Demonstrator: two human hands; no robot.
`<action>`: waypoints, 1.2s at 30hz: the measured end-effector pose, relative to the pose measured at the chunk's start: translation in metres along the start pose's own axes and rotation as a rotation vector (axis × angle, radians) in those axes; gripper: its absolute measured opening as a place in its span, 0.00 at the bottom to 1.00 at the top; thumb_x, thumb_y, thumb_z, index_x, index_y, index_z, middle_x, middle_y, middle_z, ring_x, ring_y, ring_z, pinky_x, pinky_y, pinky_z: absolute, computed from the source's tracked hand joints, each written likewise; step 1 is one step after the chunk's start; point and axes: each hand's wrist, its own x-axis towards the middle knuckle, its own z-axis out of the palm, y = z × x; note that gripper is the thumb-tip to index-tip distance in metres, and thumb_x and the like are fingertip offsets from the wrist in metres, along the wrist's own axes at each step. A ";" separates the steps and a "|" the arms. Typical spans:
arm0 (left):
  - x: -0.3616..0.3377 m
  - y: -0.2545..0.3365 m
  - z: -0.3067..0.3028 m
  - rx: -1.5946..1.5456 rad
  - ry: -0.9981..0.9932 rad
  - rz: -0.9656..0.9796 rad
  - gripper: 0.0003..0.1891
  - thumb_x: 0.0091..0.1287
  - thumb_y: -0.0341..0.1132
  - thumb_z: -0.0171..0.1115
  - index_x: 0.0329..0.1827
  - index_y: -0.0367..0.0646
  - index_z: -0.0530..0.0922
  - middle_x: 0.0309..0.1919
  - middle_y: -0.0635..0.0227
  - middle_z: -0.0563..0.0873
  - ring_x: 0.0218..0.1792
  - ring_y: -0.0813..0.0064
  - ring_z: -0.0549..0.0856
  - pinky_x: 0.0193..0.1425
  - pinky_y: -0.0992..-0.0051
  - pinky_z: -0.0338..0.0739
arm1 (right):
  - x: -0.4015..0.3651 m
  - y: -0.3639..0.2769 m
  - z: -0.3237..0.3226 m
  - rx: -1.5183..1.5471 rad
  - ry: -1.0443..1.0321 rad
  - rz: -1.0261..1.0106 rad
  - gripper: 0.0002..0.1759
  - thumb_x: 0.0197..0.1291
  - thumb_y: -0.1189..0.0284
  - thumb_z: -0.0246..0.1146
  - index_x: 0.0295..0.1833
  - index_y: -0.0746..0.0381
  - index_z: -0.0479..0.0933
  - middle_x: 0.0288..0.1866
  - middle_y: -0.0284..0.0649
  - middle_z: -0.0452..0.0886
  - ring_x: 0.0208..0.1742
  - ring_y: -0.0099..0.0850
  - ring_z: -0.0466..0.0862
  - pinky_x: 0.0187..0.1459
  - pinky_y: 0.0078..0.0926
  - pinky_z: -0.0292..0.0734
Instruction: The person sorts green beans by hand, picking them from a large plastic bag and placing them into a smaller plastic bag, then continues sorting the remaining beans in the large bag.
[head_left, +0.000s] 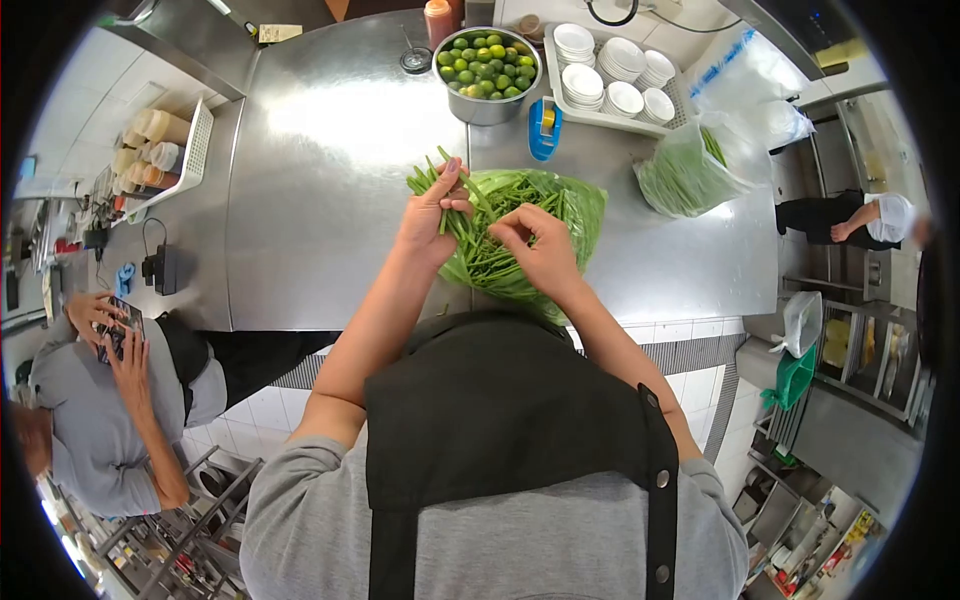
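Note:
My left hand [428,218] is closed around a small bunch of green beans [421,181], their tips sticking out past the fingers. A longer bean [480,200] slants from it toward my right hand [543,250]. The thumb and fingers of that right hand are pinched together over the pile; what sits between them is too small to make out. Below both hands, many loose green beans [487,262] lie on an opened green plastic bag [588,208] at the near edge of the steel table [330,220].
Behind the bag stand a metal pot [490,110] of limes, a blue tape dispenser [544,130] and a white crate [685,112] of stacked white dishes. A clear bag [690,175] of greens sits right. At left, a person [120,410] holds a phone; another person [860,220] stands far right.

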 end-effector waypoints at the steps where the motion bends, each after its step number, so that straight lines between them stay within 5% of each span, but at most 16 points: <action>1: 0.001 -0.001 -0.001 0.011 0.020 0.015 0.08 0.72 0.34 0.69 0.46 0.44 0.79 0.35 0.78 0.80 0.22 0.94 0.69 0.26 0.88 0.69 | 0.002 0.001 0.002 -0.025 0.033 -0.015 0.08 0.68 0.72 0.66 0.39 0.67 0.81 0.31 0.37 0.77 0.33 0.27 0.77 0.38 0.25 0.73; 11: 0.006 0.001 -0.019 0.062 0.182 0.015 0.08 0.71 0.34 0.69 0.43 0.41 0.79 0.25 0.78 0.75 0.22 0.88 0.71 0.28 0.85 0.73 | 0.012 -0.013 -0.012 0.237 0.094 -0.147 0.09 0.67 0.72 0.66 0.36 0.67 0.79 0.31 0.41 0.78 0.31 0.29 0.76 0.35 0.29 0.70; 15: 0.008 -0.002 -0.031 0.006 0.241 0.025 0.08 0.68 0.33 0.70 0.41 0.42 0.79 0.23 0.76 0.74 0.20 0.82 0.72 0.28 0.79 0.75 | 0.015 0.007 -0.029 -0.151 -0.198 0.089 0.15 0.66 0.68 0.68 0.32 0.68 0.77 0.27 0.43 0.76 0.27 0.33 0.75 0.33 0.33 0.70; 21: -0.005 -0.004 -0.035 1.162 0.249 0.161 0.13 0.60 0.38 0.78 0.32 0.39 0.83 0.22 0.69 0.83 0.21 0.76 0.80 0.28 0.73 0.77 | 0.007 0.025 -0.018 -0.234 -0.344 0.088 0.18 0.64 0.65 0.69 0.30 0.69 0.76 0.25 0.48 0.74 0.28 0.43 0.75 0.35 0.41 0.70; 25: 0.006 -0.026 -0.074 1.729 0.151 0.339 0.19 0.55 0.37 0.80 0.48 0.38 0.87 0.31 0.53 0.89 0.35 0.48 0.89 0.43 0.60 0.84 | 0.008 0.024 -0.015 -0.232 -0.306 0.061 0.15 0.66 0.67 0.67 0.34 0.69 0.76 0.29 0.48 0.75 0.32 0.43 0.77 0.36 0.40 0.71; 28: 0.011 -0.037 -0.086 1.858 0.117 0.588 0.17 0.56 0.36 0.79 0.46 0.37 0.88 0.32 0.52 0.90 0.37 0.46 0.88 0.46 0.59 0.84 | 0.006 0.026 -0.017 -0.178 -0.205 0.023 0.09 0.66 0.71 0.67 0.41 0.67 0.78 0.34 0.45 0.77 0.34 0.40 0.78 0.37 0.35 0.74; 32: 0.011 -0.028 -0.066 1.638 0.191 0.261 0.14 0.59 0.35 0.78 0.45 0.37 0.88 0.34 0.54 0.91 0.36 0.57 0.91 0.44 0.64 0.84 | 0.000 0.022 -0.024 -0.069 -0.086 0.036 0.10 0.65 0.76 0.67 0.50 0.63 0.79 0.39 0.40 0.78 0.37 0.32 0.80 0.39 0.27 0.76; 36: 0.012 -0.031 -0.052 1.256 0.070 0.313 0.12 0.61 0.33 0.78 0.43 0.37 0.89 0.33 0.61 0.92 0.33 0.76 0.88 0.41 0.71 0.83 | 0.001 0.016 -0.028 -0.033 -0.004 0.045 0.12 0.64 0.75 0.69 0.51 0.64 0.80 0.39 0.38 0.79 0.36 0.27 0.80 0.38 0.25 0.76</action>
